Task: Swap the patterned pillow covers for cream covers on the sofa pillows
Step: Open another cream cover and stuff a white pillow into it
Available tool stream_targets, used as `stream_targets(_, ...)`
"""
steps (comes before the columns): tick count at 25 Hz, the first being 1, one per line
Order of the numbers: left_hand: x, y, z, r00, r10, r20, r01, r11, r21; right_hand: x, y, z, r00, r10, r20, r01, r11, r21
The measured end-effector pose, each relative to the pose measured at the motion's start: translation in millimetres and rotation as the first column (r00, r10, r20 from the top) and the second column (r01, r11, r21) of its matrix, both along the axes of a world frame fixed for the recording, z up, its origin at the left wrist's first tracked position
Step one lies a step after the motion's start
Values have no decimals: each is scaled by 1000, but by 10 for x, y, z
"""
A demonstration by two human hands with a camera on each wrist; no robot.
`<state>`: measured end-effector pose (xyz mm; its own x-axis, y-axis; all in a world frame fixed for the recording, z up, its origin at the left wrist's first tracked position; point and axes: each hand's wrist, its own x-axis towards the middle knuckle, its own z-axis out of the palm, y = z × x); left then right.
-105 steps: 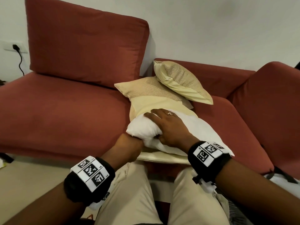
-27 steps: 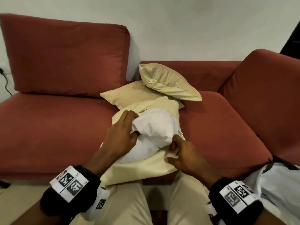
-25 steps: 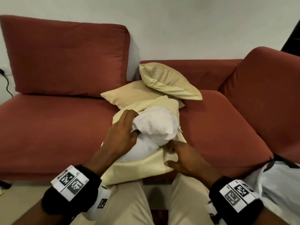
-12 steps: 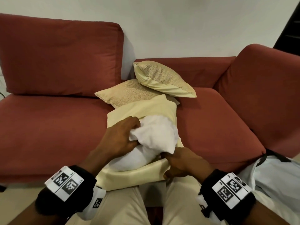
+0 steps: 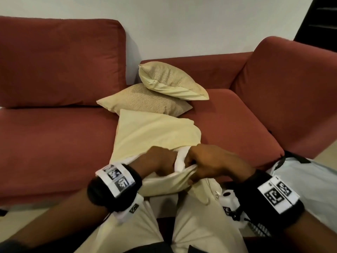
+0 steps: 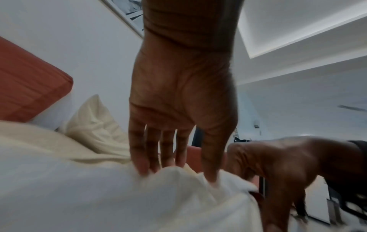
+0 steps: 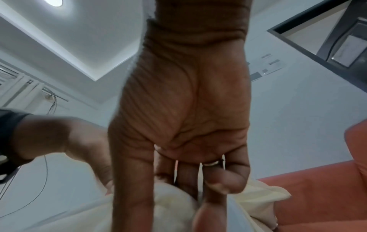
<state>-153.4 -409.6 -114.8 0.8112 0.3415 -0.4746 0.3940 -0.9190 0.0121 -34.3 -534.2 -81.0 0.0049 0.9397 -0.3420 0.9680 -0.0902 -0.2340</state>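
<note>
Wrinkled cream cover (image 5: 156, 136), white pillow insert (image 5: 180, 158) mostly inside it, end showing at near opening

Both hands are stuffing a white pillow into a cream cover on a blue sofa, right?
No: the head view shows a rust-red fabric sofa, not blue. The left hand and right hand do work the soft white pillow into the cream fabric cover.
</note>
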Motion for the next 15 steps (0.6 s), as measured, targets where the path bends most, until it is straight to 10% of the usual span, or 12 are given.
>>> stream_targets(2,28,156,189,984,68,166,-34,979,-201,196,7,-84,999,-46,-4,46,999,24)
stream_targets(6,212,63,224,733,45,679,150,963,-226,368,-25,-77,988,-87,-124,109,978,179)
stream_targets(10,446,-41,-29,982,-66,176,116,950,-291,416,-102,-1,981,-90,-171,123,972,198)
stream_targets(15,590,-137,-65,993,-96,66,113,933,-342,412,-47,-58,980,-66,-186,107,970,218)
